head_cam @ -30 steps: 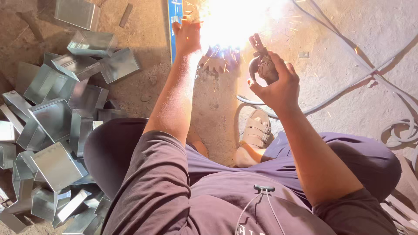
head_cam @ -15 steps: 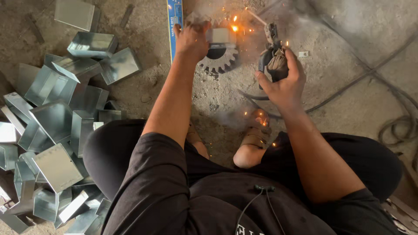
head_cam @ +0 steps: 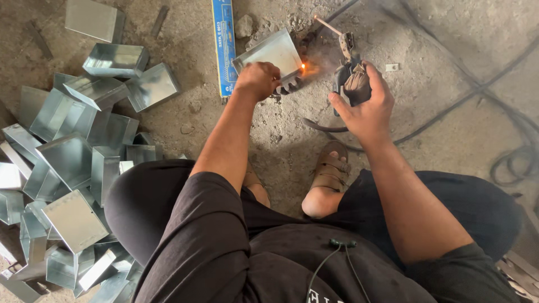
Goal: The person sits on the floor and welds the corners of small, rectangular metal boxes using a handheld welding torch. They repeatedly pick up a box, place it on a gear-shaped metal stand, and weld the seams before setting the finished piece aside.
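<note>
A person seen from above, seated low with knees spread wide. The left arm reaches straight forward, elbow nearly locked, and the left hand [head_cam: 257, 80] is curled into a closed grip, knuckles facing up. The right arm bends outward at the elbow, forearm angling forward, and the right hand [head_cam: 362, 104] is wrapped in a fist (thumb side toward the left hand). The two hands are near but apart.
</note>
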